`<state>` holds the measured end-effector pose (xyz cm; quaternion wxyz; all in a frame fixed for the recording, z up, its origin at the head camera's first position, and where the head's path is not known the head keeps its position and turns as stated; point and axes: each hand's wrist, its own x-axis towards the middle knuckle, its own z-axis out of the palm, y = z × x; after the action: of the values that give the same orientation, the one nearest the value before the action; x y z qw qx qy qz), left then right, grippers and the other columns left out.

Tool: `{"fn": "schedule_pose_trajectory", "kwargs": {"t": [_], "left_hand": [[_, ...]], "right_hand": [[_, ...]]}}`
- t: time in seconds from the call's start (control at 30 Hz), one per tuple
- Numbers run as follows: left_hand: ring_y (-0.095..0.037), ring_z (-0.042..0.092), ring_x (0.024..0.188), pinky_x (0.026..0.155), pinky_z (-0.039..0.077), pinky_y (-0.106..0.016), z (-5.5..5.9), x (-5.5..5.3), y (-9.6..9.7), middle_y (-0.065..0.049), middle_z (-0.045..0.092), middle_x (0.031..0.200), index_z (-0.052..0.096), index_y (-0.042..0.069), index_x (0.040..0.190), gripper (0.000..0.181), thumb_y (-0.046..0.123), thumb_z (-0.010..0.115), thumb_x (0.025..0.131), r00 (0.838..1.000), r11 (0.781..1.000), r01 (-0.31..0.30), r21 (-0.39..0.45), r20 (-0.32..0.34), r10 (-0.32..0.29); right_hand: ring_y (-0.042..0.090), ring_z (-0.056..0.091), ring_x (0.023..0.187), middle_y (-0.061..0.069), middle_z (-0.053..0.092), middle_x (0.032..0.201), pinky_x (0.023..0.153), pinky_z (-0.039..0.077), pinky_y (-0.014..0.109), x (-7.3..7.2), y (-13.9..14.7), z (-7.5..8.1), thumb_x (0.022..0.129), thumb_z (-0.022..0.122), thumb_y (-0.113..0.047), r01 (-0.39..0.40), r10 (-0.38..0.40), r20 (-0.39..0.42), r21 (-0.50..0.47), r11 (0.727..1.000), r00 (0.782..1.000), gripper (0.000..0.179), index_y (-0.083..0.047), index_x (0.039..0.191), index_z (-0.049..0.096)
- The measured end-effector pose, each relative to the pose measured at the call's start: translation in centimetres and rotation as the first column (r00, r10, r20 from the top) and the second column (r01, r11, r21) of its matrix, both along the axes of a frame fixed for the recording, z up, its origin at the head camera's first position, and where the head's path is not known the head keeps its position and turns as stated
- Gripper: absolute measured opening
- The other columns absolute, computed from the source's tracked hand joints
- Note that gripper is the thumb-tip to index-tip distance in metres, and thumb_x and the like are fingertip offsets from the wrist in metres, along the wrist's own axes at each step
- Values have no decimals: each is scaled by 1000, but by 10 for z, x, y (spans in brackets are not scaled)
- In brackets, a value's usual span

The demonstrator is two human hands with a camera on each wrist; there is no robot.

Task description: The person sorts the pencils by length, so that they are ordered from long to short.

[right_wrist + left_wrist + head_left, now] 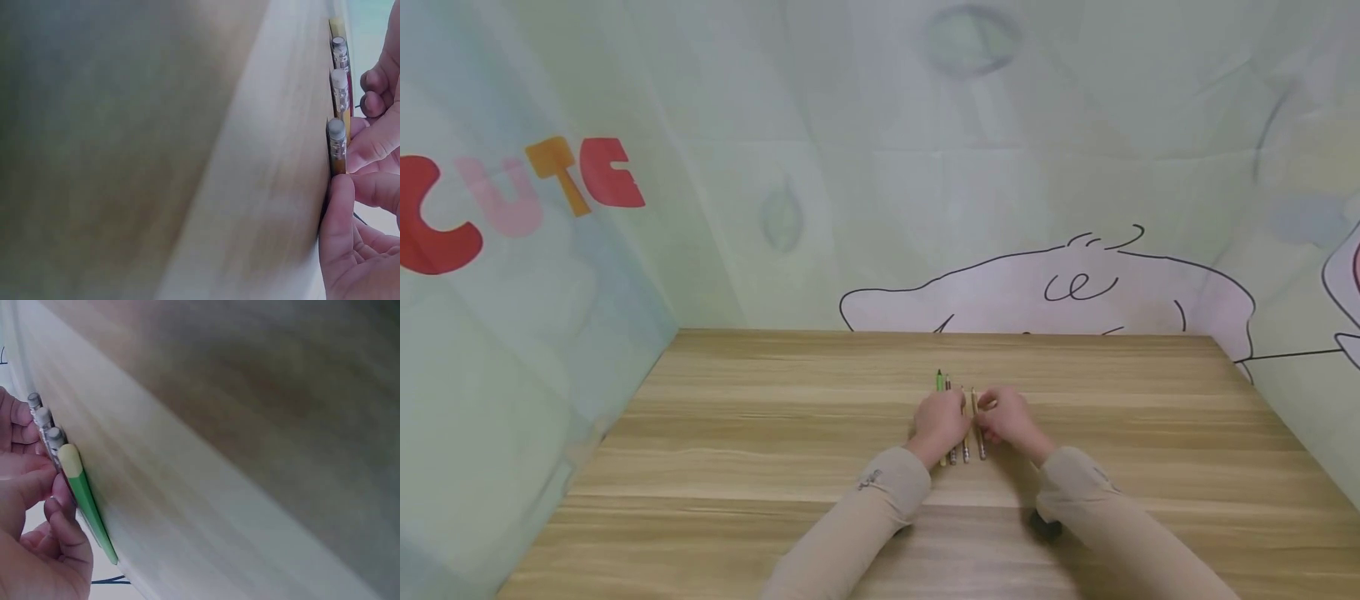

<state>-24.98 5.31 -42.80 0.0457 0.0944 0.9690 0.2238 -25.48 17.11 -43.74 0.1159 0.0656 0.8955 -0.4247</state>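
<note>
A green pencil (939, 381) with a cream end and several eraser-tipped pencils lie side by side on the wooden table. My left hand (942, 421) is over the row, its thumb and fingers around the yellow pencil (966, 448); part of that grip is hidden. Under the same hand runs a dark pencil (952, 456) beside the green one. At the row's right end, my right hand (1006, 417) pinches the outermost pencil (337, 147) between thumb and index finger. Its eraser end points toward me, slightly apart from the others.
The wooden table (737, 458) reaches back to a printed cloth backdrop (737, 208) with a cartoon outline and coloured letters. A dark object (1045, 525) shows beneath the right sleeve cuff.
</note>
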Motion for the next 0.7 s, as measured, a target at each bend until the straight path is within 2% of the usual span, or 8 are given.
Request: {"fn": "schedule_pose_trajectory", "kwargs": {"t": [0.37, 0.7], "left_hand": [[-10, 44, 48, 41, 34, -19, -3, -1, 2, 3, 50, 58, 61, 11, 79, 12, 22, 64, 77, 1000, 1000, -7, 7, 2, 7], [-9, 43, 45, 38, 32, -20, -2, 2, 0, 3, 48, 55, 59, 11, 74, 15, 25, 65, 77, 1000, 1000, -2, 22, -10, 2]], "right_hand": [[14, 53, 51, 11, 60, 70, 45, 47, 22, 6, -1, 1, 76, 62, -2, 12, -12, 10, -9, 1000, 1000, 28, 6, 102, 54], [12, 54, 50, 10, 60, 69, 45, 48, 23, 7, -1, 2, 78, 61, -3, -4, 4, 3, -9, 1000, 1000, 27, 7, 102, 54]]}}
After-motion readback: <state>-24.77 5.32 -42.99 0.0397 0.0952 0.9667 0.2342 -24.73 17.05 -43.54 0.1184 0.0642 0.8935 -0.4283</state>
